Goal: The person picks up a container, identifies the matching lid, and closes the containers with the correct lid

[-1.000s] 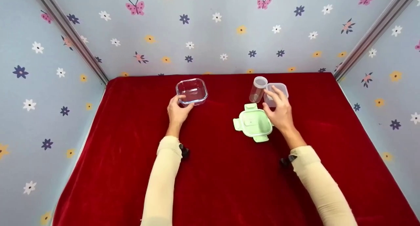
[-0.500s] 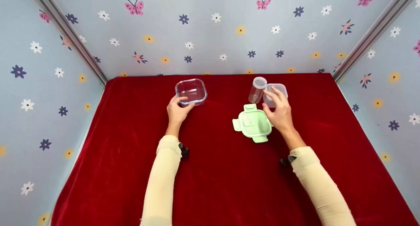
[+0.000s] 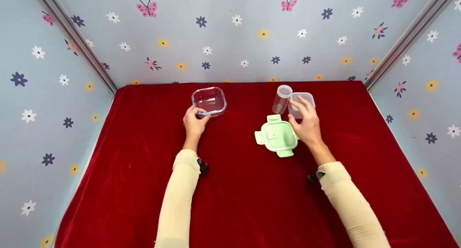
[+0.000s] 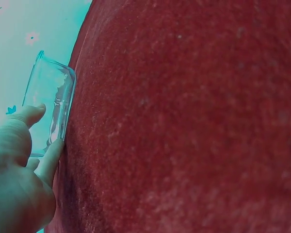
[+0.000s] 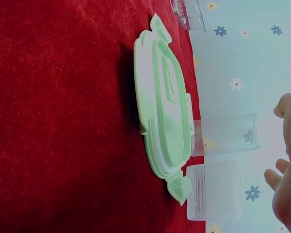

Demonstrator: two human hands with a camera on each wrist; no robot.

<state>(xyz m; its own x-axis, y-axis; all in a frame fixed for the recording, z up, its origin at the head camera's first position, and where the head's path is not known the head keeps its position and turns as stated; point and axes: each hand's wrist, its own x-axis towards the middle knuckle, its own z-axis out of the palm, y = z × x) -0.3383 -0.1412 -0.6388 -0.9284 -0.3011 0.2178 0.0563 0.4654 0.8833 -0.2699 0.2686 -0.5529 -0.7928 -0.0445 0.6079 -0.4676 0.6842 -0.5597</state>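
Observation:
At the back left stands a square clear glass container. My left hand pinches its near-left corner with fingers and thumb; the left wrist view shows the hand against the glass. My right hand hovers with spread, gently bent fingers, holding nothing. Partly behind it is a clear plastic square container, apart from the fingers in the right wrist view. Just left of this hand lies a green lid with side flaps, its right flap mostly hidden by the hand in the head view.
A tall clear cylindrical jar stands beside the plastic container, behind the lid. Red cloth covers the table. Flower-patterned panels rise at the back and both sides.
The left thumb and fingers have closed together on the glass container's corner. My right hand and the things near it have kept their places.

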